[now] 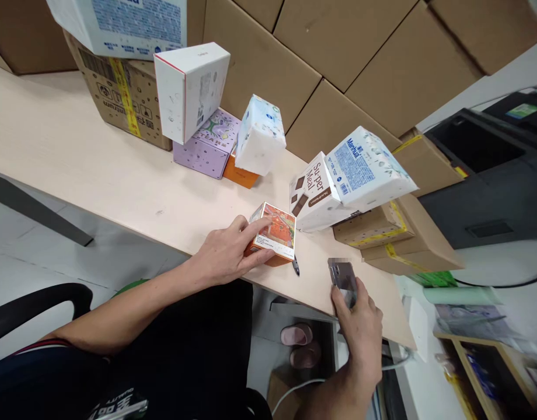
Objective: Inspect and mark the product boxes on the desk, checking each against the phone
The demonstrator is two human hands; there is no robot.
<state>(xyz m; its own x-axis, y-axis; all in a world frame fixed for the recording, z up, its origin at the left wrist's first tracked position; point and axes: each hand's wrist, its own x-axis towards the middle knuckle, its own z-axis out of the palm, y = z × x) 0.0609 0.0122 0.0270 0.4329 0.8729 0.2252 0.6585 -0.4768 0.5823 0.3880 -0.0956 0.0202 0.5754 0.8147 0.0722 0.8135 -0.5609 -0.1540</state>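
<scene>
A small orange and white box (279, 233) sits near the front edge of the pale wooden table (163, 201). My left hand (229, 248) is on it, with the index finger over the top and the thumb along the near side. To the right, my right hand (360, 309) has its thumb and fingers around a dark grey phone (345, 280) at the table's front edge. A black pen (296, 266) lies between the two hands, partly hidden beside the small box.
Behind stand a white box (194, 87), a purple box (202, 154), a tissue pack (260, 134), a Super Meal box (312, 195) and a Manhua pack (367, 169). Large cardboard boxes (255, 70) form a wall. A chair armrest (41, 300) is at lower left.
</scene>
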